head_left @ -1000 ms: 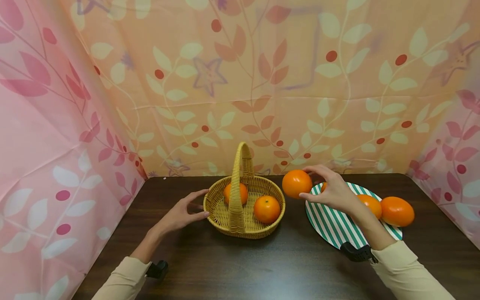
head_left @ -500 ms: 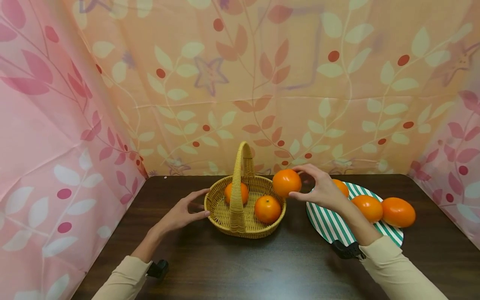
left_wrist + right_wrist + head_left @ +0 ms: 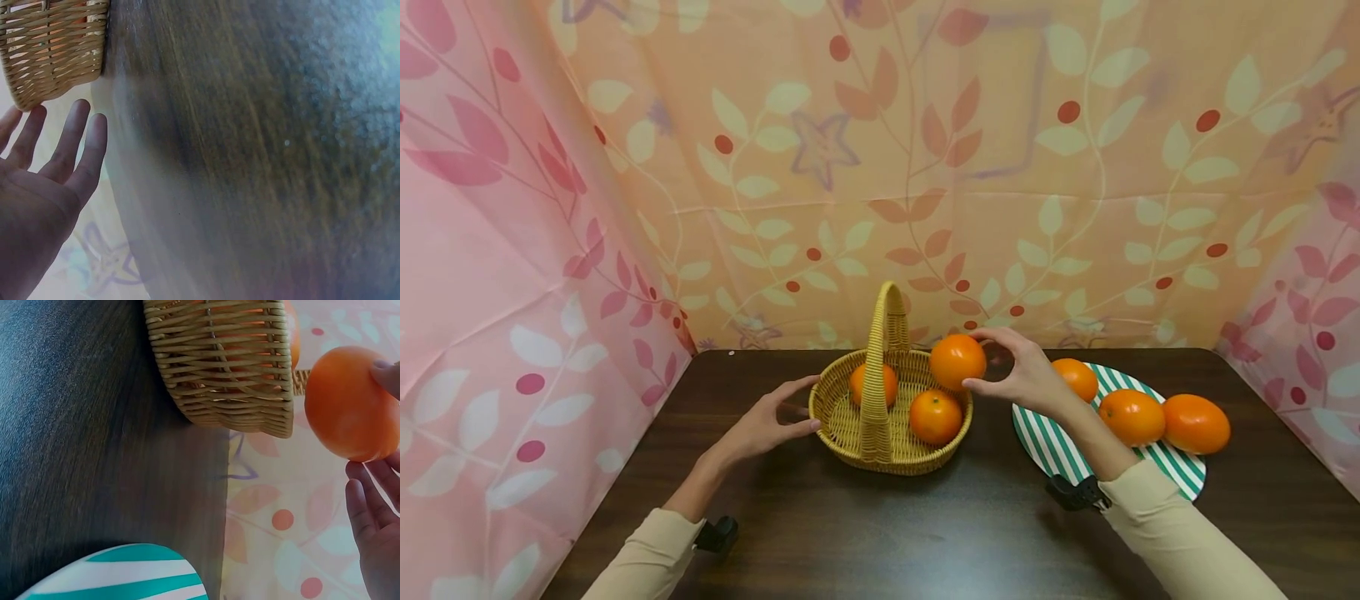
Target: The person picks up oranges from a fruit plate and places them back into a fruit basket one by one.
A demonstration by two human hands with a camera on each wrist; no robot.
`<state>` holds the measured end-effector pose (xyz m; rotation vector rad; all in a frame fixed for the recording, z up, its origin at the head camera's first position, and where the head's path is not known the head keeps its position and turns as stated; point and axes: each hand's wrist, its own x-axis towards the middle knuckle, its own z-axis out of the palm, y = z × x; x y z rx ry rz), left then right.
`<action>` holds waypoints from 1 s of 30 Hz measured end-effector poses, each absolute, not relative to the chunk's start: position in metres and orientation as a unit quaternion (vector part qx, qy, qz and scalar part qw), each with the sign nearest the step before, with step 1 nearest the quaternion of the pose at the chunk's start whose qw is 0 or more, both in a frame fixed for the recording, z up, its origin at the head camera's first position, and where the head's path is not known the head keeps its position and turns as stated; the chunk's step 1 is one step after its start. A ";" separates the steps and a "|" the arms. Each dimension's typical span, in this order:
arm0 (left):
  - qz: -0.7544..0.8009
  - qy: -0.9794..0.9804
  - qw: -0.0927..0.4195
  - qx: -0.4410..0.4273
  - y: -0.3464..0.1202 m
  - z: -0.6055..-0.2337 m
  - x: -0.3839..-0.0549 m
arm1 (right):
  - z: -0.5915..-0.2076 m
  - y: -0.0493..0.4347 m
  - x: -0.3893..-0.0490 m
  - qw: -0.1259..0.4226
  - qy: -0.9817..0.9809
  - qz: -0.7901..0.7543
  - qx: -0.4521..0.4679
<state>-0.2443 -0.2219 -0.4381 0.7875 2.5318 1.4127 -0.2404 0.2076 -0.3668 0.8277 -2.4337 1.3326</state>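
Note:
My right hand [image 3: 1026,379] pinches an orange [image 3: 958,362] between thumb and fingers, above the right rim of a yellow wicker basket [image 3: 842,446]. Seen from the right wrist, this orange [image 3: 350,403] hangs higher than the basket wall [image 3: 225,369], apart from it. Inside the basket lie two more oranges, one at the right [image 3: 935,417] and another [image 3: 883,387] partly behind the arched handle [image 3: 874,375]. At the basket's left side, my left hand [image 3: 767,427] touches the rim with spread fingers; the left wrist view shows those fingers [image 3: 75,125] nearly straight.
Right of the basket lies a green-and-white striped plate [image 3: 1052,446] bearing several oranges, among them one [image 3: 1197,423] at its right edge. The dark wooden table [image 3: 880,533] ends at a patterned cloth [image 3: 820,208] behind.
My right hand has carried the orange leftward from beside the plate to over the basket's right rim, uncovering an orange on the plate. The left hand stays at the basket.

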 end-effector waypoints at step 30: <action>0.457 0.848 0.066 0.261 -0.222 -0.437 -0.243 | -0.398 0.204 -0.275 0.094 -0.833 0.461 0.292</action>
